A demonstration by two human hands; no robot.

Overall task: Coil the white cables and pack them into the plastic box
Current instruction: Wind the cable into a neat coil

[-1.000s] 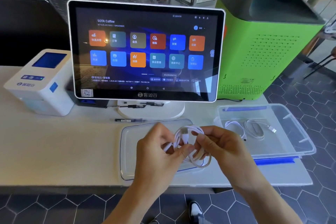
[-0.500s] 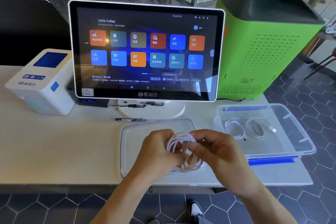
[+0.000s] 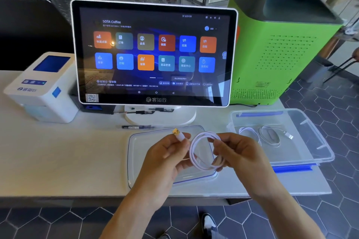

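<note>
A white cable (image 3: 196, 153) hangs as a round coil between my hands, above the clear box lid (image 3: 139, 161) on the table. My left hand (image 3: 165, 159) pinches the cable's plug end, whose yellowish tip points up and away. My right hand (image 3: 239, 155) grips the coil's right side. To the right stands the clear plastic box (image 3: 303, 153) with blue clips. Two coiled white cables (image 3: 266, 136) lie inside it, one with a USB plug sticking out to the right.
A touchscreen terminal (image 3: 153, 54) on a white stand rises behind my hands. A white receipt printer (image 3: 40, 87) sits at the left, a green machine (image 3: 279, 48) at the back right. A dark pen (image 3: 136, 127) lies in front of the stand. The table's front edge runs just below my wrists.
My hands have drawn apart. The coil, bunched between my fingers before, now hangs as an open ring, and the plug end stands free in my left hand.
</note>
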